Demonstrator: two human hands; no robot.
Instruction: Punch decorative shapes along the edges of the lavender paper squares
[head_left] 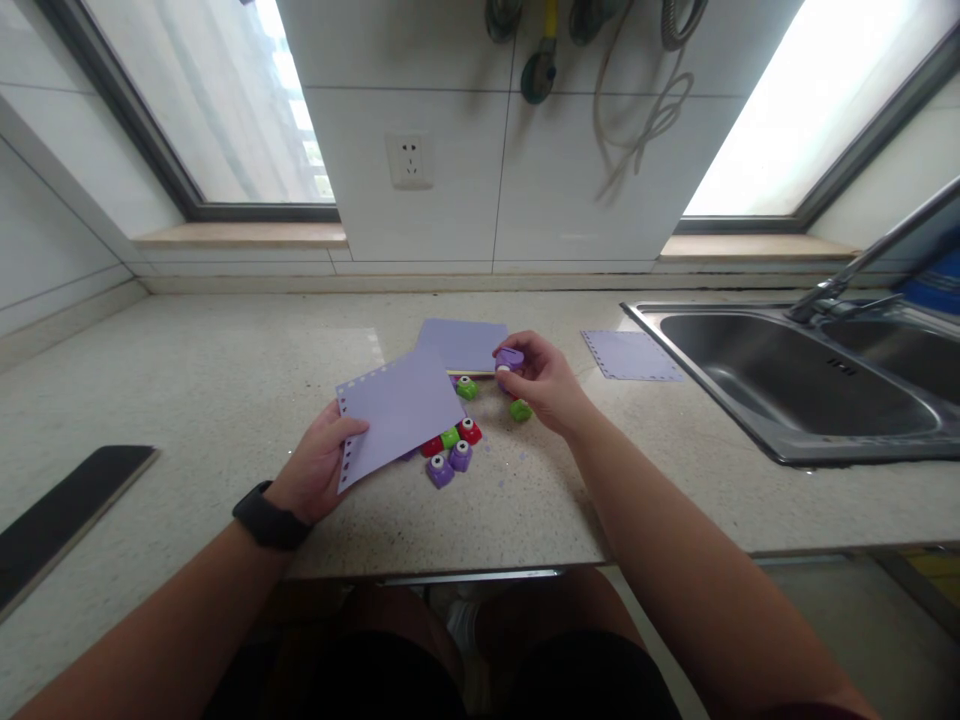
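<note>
My left hand [324,455] grips a sheet of purple paper [401,410] by its left edge, thumb on top. Small punched holes run along two of the sheet's edges. In my right hand [544,385] is a purple craft punch [508,358], pinched between thumb and fingers just above the counter, apart from the sheet. Under and beside the sheet lie several small punches: a green one [466,388], a red one [470,431] and a purple one [439,470]. Another green punch [520,410] sits below my right hand. Part of the group is hidden by the paper.
Behind the hands lies a stack of purple paper [465,345]. A sheet with punched edges [631,356] rests by the steel sink [750,375] on the right. A dark flat object [67,510] lies at left. Tiny paper bits dot the speckled counter [525,510].
</note>
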